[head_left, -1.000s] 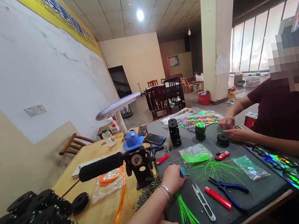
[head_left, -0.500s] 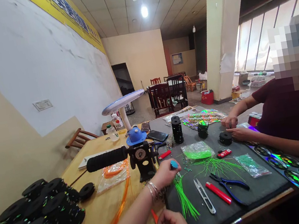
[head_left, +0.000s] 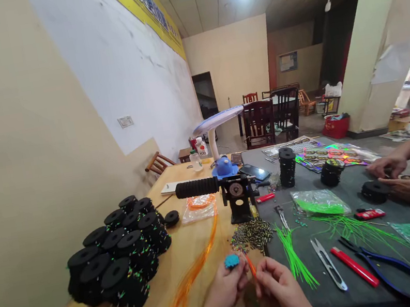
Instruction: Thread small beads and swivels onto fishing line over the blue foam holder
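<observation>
My left hand (head_left: 228, 281), with a bracelet at the wrist, is closed at the table's front edge. A ruffled blue piece (head_left: 231, 261) sits at its fingers; how it is attached I cannot tell. Facing it, my right hand (head_left: 281, 283) pinches a short orange strip (head_left: 251, 266) whose upper end reaches the left fingertips. What the left fingers grip is hidden. Just beyond both hands spreads a pile of small dark and brass-coloured beads (head_left: 256, 233). Loose orange strands (head_left: 199, 262) trail over the wood on the left; a bundle of green strands (head_left: 293, 256) lies to the right.
A black winding device (head_left: 237, 198) stands behind the beads. Stacked black foam spools (head_left: 116, 244) crowd the left. On the grey mat lie thread snips (head_left: 329, 265), a red lighter (head_left: 354, 267) and blue-handled pliers (head_left: 380, 260). At right, a co-worker's hands (head_left: 391, 172) handle a spool.
My left hand has come back from the green bundle to meet my right hand at the orange strip. The green bundle now lies on the mat. The view has turned left.
</observation>
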`<state>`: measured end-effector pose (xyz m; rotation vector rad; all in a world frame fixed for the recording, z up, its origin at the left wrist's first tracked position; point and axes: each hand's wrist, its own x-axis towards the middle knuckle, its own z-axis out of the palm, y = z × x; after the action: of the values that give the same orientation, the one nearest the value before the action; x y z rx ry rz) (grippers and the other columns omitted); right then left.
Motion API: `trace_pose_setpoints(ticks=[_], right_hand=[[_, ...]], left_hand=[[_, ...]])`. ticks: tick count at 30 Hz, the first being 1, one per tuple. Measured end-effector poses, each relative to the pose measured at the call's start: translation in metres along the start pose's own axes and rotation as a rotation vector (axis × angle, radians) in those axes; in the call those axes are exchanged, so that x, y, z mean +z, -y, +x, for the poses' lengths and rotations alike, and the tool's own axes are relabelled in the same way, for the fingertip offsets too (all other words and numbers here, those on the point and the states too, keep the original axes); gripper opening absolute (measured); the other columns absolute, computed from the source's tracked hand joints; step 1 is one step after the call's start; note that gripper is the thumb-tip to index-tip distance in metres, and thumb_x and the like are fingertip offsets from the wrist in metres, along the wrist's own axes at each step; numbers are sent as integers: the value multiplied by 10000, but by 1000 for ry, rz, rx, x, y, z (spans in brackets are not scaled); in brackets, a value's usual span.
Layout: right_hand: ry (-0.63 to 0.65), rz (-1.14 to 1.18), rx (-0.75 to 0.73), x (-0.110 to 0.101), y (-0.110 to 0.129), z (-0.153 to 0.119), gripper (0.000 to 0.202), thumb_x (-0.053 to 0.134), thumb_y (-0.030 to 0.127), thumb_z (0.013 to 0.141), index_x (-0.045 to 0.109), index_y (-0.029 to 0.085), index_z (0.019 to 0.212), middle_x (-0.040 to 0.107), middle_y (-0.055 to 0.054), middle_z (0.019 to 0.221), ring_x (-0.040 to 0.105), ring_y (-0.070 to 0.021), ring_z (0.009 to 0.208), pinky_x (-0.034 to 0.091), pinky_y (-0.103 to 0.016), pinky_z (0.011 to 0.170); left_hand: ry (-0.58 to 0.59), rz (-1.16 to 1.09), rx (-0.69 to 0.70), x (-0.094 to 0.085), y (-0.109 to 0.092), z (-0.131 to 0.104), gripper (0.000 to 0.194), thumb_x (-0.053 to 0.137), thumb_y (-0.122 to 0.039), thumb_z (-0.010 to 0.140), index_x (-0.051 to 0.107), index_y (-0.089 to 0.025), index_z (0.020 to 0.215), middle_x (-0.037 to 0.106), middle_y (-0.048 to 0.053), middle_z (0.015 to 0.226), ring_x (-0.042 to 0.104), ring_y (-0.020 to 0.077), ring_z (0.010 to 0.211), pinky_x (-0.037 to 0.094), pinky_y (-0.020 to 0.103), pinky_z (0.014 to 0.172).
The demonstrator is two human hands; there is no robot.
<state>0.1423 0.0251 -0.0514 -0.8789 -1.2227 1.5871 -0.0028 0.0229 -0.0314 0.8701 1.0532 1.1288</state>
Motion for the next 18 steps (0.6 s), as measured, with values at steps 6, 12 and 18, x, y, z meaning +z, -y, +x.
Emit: trace_pose_setpoints(ticks=[6,12,18], right_hand=[[33,-4,47,7,6,3,544,684,705,624,490,199,676,571,33,471,387,-74,415,251,-207,446],[27,-48,102,9,4,8,507,668,676,644,473,209,671,570,44,464,374,-70,391,245,-205,435],[37,-86,85,8,4,7,498,659,669,648,476,207,668,565,39,467,419,-85,417,277,-210,460]], left_hand=[[-73,-76,-64,-3,19,-2,609,768,-682,526,520,-176,759,432,-91,522,287,34,406,115,180,407],[-44,-56,-64,-3,18,-4,621,744,-706,534,496,-191,775,374,-120,443,224,32,374,106,186,399],[-56,-61,-58,-3,17,-4,612,751,-694,538,504,-189,782,376,-114,462,227,36,382,85,189,395]])
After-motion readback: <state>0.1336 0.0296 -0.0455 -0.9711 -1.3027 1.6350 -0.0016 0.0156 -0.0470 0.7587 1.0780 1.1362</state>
